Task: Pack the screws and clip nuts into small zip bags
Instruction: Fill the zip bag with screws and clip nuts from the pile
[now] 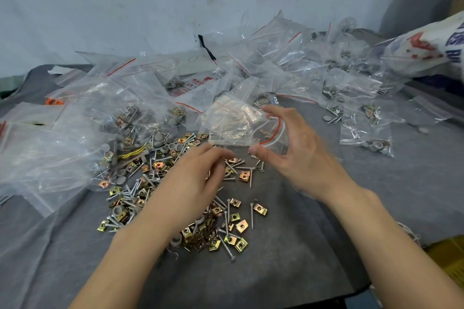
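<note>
Mid-surface (301,258), the right hand (296,150) pinches a seemingly empty zip bag (233,123) open. The left hand (195,178) curls its fingers into the loose screws and clip nuts (239,226); I cannot tell if they grip any. Filled bags (366,133) lie near the far right edge, so much likely remains.

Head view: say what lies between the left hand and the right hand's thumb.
In the head view, loose clip nuts and screws on the grey cloth lie between left hand and right hand.
</note>
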Tool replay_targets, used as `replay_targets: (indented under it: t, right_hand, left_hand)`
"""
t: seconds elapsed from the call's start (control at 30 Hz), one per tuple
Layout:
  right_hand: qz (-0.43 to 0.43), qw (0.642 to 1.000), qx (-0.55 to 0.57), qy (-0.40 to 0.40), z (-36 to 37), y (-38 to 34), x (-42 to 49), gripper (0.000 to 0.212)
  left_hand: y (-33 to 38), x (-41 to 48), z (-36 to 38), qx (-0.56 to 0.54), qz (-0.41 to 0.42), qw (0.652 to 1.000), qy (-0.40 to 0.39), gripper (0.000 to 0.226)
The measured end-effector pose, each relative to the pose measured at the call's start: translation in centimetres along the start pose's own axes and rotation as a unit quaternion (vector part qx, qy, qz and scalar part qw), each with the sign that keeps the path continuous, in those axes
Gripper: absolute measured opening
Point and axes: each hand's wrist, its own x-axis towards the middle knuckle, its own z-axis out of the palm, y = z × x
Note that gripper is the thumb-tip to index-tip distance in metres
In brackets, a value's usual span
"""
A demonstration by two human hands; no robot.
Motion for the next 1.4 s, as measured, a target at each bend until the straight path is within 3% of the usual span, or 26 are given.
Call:
replay_targets:
  t: [0.17,0.37,0.6,0.83,1.1,1.3,1.4]
  right_hand:
    - [-0.003,1.0,-0.01,-0.005,0.2,0.2,0.1,0.068]
    - [-0.005,1.0,-0.017,-0.009,0.6,0.3,0.1,0.069]
    - [-0.005,1.0,-0.015,-0.012,0.7,0.2,0.2,0.068]
    - [-0.004,1.0,-0.01,-0.021,0.6,-0.4,0.1,0.072]
    - [-0.004,0.999,-0.019,-0.034,0.9,-0.7,0.1,0.074]
    - [-0.02,0.999,-0.025,-0.032,1.1,-0.5,0.0,0.07]
    - [-0.025,0.999,-0.028,-0.033,1.2,-0.4,0.0,0.071]
  left_hand:
    - [-0.9,-0.2,-0.3,0.035,-0.018,0.999,0.034,0.04]
    - [-1.2,0.0,-1.0,0.079,-0.024,0.991,0.109,0.027]
    - [-1.4,0.4,-0.9,-0.078,-0.086,0.982,0.146,0.023]
    - [-1.3,1.3,-0.6,-0.119,-0.121,0.979,0.11,0.031]
    - [0.9,3.5,0.1,-0.167,-0.091,0.98,0.062,0.009]
    - [2.4,5.3,1.1,-0.18,-0.077,0.981,-0.009,0.013]
    - [2.7,5.9,1.1,-0.272,-0.058,0.958,-0.065,0.026]
